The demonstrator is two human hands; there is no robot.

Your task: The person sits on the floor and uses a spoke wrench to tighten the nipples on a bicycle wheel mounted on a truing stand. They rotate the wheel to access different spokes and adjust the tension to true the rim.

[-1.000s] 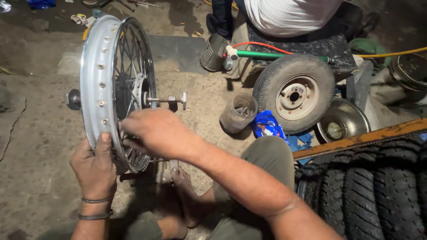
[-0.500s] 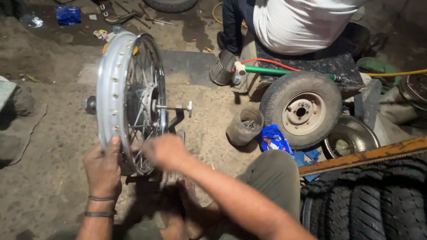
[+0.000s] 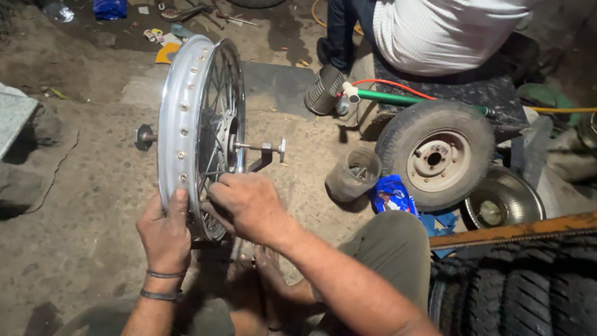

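Observation:
A chrome spoked wheel rim (image 3: 186,106) stands upright on an axle (image 3: 264,148) held by a small stand on the dirt floor. My left hand (image 3: 165,233) grips the lower edge of the rim, with two dark bands on its wrist. My right hand (image 3: 249,205) reaches in among the spokes near the rim's bottom, fingers pinched on a spoke; whether a tool is in it is hidden. My knee in grey trousers (image 3: 392,249) is at the lower right.
A small tyre on a wheel (image 3: 435,155) lies to the right, with a dirty jar (image 3: 354,174), a blue packet (image 3: 392,196) and a metal hubcap (image 3: 500,202) around it. Another person in a white shirt (image 3: 435,31) sits behind. Stacked tyres (image 3: 516,292) fill the lower right.
The view has shifted a little and the wheel appears closer. My right hand has dropped from the hub area to the spokes near the rim's bottom. My left hand stays on the rim.

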